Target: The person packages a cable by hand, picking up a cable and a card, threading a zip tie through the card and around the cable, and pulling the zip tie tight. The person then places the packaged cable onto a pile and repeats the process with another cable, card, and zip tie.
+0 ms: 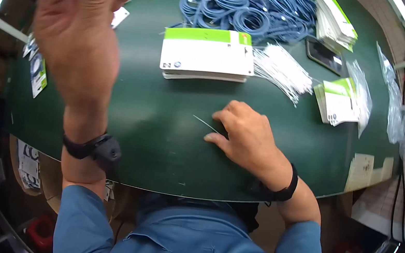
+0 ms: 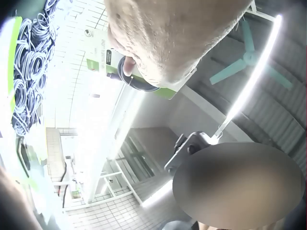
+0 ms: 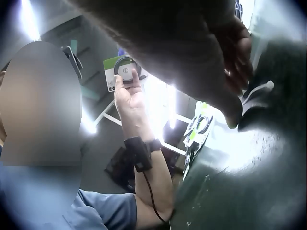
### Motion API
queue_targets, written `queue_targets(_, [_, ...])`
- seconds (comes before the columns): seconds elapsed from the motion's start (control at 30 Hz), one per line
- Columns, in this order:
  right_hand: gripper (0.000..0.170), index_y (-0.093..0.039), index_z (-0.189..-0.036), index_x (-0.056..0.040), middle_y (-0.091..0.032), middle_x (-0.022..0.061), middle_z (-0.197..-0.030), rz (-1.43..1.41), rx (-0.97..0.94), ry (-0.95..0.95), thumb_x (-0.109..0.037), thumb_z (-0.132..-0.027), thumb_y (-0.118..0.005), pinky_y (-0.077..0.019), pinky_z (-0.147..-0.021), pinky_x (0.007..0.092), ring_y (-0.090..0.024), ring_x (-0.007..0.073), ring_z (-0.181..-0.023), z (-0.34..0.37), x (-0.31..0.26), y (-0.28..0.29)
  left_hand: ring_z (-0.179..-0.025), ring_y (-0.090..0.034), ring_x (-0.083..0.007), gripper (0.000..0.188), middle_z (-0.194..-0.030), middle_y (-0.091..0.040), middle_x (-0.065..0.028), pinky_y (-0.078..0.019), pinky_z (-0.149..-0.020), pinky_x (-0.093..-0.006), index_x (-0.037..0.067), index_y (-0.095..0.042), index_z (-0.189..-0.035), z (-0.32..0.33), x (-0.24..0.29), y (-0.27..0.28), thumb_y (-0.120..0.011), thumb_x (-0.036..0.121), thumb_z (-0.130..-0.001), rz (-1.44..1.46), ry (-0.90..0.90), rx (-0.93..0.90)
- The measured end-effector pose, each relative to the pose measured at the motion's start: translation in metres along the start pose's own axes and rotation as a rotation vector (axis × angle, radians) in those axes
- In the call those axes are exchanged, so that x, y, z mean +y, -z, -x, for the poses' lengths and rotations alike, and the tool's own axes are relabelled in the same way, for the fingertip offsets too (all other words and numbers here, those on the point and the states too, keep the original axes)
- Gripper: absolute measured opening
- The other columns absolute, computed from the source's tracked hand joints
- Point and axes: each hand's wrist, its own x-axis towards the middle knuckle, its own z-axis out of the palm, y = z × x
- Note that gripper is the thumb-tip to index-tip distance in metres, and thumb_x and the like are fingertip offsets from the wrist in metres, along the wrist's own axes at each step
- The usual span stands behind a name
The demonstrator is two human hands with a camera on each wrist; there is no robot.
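Note:
My left hand [image 1: 82, 40] is raised at the upper left and grips a white-and-green card with a coiled dark cable [image 3: 125, 72]; in the right wrist view its fingers lie over the coil. The card [image 2: 98, 50] also shows past the fingers in the left wrist view. Low over the table, my right hand [image 1: 248, 136] has curled fingers and the thumb apart from the forefinger. A thin white tie [image 1: 204, 122] juts from between them, its inner end hidden by the hand. In the right wrist view the tie [image 3: 261, 89] sits close over the table with a shadow beneath.
On the green table [image 1: 159, 136] lie a stack of cards [image 1: 207, 56], a bundle of white ties [image 1: 284, 70] and a heap of blue cable coils [image 1: 246, 7]. At right are a phone [image 1: 324, 55], more cards [image 1: 339, 102] and plastic bags [image 1: 391, 92]. Carded cables [image 1: 37, 73] lie at left.

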Motion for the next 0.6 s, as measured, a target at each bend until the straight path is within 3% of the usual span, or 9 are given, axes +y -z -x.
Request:
queue_targets(0.07, [0.02, -0.067, -0.089, -0.0074, -0.06, 0.0104, -0.088, 0.081, -0.148, -0.029, -0.018, -0.082, -0.082, -0.0528, -0.067, 0.0435, -0.064, 0.0326, -0.083, -0.004, -0.001, -0.003, -0.104, -0.074, -0.0213, 0.021, -0.113, -0.075, -0.0094, -0.0664, -0.088, -0.0413, 0.001, -0.07, -0.12, -0.001, -0.013, 0.003, -0.062, 0.015, -0.106, -0.005, -0.052, 0.056])
queue_targets(0.13, [0.019, -0.065, -0.086, -0.0072, -0.059, 0.0091, -0.088, 0.104, -0.237, -0.029, -0.016, -0.082, -0.081, -0.0526, -0.069, 0.0433, -0.063, 0.0313, -0.085, -0.003, -0.005, -0.007, -0.101, -0.075, -0.0212, 0.025, -0.112, -0.076, -0.0093, -0.0654, -0.088, -0.037, 0.0, -0.071, -0.119, 0.003, -0.026, 0.005, -0.062, 0.02, -0.107, -0.034, 0.055, 0.049])
queue_targets(0.5, [0.018, -0.064, -0.086, -0.0056, -0.059, 0.0071, -0.084, 0.071, -0.19, -0.013, -0.015, -0.084, -0.079, -0.0525, -0.069, 0.043, -0.063, 0.0313, -0.086, -0.006, -0.013, -0.007, -0.104, -0.075, -0.0234, 0.033, -0.115, -0.076, -0.013, -0.0645, -0.089, -0.0359, -0.003, -0.07, -0.122, 0.011, -0.044, -0.015, -0.061, 0.026, -0.108, -0.055, 0.076, -0.071])
queue_targets(0.6, [0.018, -0.063, -0.087, -0.0055, -0.059, 0.0075, -0.084, 0.015, -0.195, 0.009, -0.015, -0.084, -0.078, -0.0523, -0.069, 0.0436, -0.063, 0.0314, -0.087, -0.009, -0.011, -0.009, -0.088, -0.073, -0.0156, 0.031, -0.107, -0.075, -0.0102, -0.0642, -0.09, -0.0365, -0.004, -0.071, -0.119, 0.011, -0.042, -0.019, -0.061, 0.023, -0.108, 0.067, 0.164, -0.009])
